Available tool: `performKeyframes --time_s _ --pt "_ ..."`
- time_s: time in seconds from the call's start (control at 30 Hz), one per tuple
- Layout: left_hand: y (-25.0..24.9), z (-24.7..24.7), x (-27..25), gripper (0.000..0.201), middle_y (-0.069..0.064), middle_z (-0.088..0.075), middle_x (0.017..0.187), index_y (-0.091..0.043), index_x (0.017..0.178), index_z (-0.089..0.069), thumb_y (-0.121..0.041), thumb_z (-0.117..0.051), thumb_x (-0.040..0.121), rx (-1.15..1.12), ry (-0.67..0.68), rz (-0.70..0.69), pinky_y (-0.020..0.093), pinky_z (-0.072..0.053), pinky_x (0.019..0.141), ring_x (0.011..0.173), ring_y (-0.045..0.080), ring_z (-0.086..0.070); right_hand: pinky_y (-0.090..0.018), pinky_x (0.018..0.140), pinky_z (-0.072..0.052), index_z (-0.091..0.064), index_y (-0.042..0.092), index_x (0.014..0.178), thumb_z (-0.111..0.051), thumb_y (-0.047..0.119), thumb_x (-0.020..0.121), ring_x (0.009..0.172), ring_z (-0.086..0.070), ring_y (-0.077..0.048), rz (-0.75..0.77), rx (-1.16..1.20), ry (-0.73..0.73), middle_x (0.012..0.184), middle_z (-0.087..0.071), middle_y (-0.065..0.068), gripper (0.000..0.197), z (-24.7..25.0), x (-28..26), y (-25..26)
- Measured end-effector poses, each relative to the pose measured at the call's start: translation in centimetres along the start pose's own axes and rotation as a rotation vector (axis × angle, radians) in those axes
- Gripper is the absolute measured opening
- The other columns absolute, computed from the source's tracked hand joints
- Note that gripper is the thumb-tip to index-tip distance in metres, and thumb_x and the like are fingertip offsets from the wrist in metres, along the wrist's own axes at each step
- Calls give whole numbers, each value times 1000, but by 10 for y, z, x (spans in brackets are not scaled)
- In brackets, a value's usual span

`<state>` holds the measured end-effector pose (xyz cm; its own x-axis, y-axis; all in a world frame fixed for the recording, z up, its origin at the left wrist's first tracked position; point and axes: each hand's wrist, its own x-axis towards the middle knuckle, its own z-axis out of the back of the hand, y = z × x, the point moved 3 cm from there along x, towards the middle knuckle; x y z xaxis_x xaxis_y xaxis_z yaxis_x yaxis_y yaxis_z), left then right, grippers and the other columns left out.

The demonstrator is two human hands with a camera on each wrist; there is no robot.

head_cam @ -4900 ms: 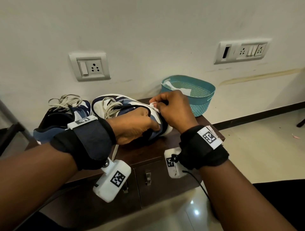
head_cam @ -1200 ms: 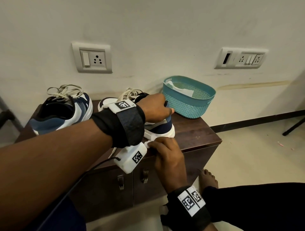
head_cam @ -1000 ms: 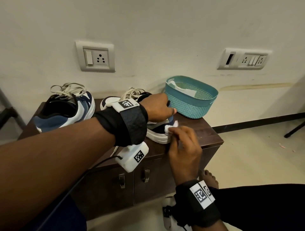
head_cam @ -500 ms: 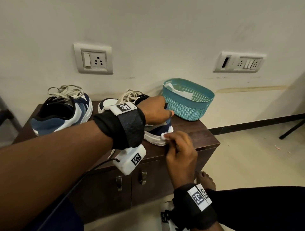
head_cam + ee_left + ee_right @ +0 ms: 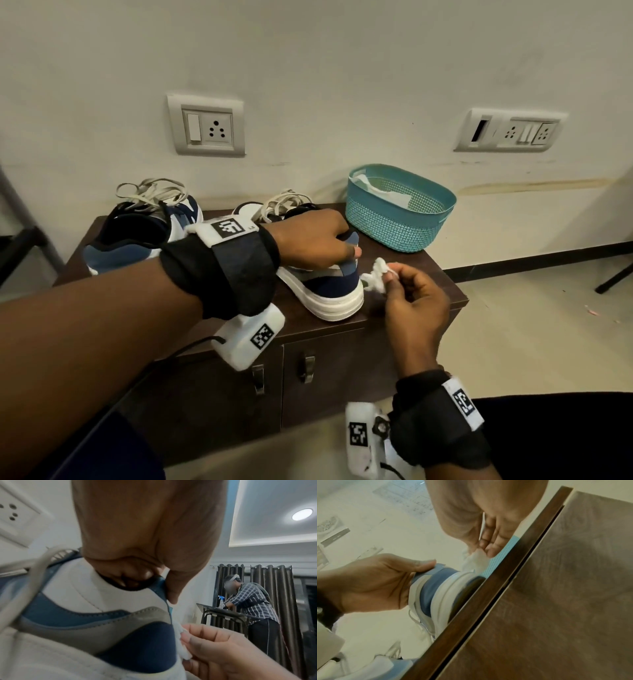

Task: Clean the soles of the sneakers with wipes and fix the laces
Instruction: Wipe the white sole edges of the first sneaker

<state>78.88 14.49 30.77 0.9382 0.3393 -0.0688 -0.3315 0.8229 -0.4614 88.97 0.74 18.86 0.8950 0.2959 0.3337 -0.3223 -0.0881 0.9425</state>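
A blue, grey and white sneaker stands on the dark wooden cabinet, its heel toward me. My left hand grips its heel collar from above, thumb on the back tab, fingers curled inside the opening. My right hand pinches a crumpled white wipe just right of the heel, at or a little off the sole edge. In the left wrist view the wipe lies against the heel. The second sneaker with loose laces sits at the back left.
A teal perforated basket holding white wipes stands at the cabinet's back right against the wall. Two socket plates are on the wall. The cabinet's front edge and doors are below my right wrist. Another person works at a far table.
My right hand has lifted the wipe from the lower white sole up to beside the heel's upper part. My left hand keeps its grip on the heel collar.
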Motion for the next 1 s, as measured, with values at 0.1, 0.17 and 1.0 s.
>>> performKeyframes --time_s 0.1,0.17,1.0 --pt "10 2 -12 27 9 -65 82 -9 84 -63 -29 -58 99 30 6 -52 37 -47 72 75 22 -61 -32 94 -55 -76 25 103 -67 8 93 101 -69 -6 43 -59 244 103 -74 8 21 -12 -17 6" --pt "18 6 -20 22 -1 -58 75 -15 80 -58 -25 -58 99 33 -6 -64 29 -41 64 68 13 -53 -26 91 -55 -76 21 107 -68 10 92 100 -68 -3 80 -56 296 103 -74 9 20 -19 -34 14" --pt "41 10 -32 37 -11 -50 57 -21 63 -49 -15 -58 99 -164 -27 -28 22 -39 59 52 2 -46 -17 78 -54 -73 33 83 -74 3 85 83 -70 0 -45 -139 302 87 -75 11 30 -31 -59 29"
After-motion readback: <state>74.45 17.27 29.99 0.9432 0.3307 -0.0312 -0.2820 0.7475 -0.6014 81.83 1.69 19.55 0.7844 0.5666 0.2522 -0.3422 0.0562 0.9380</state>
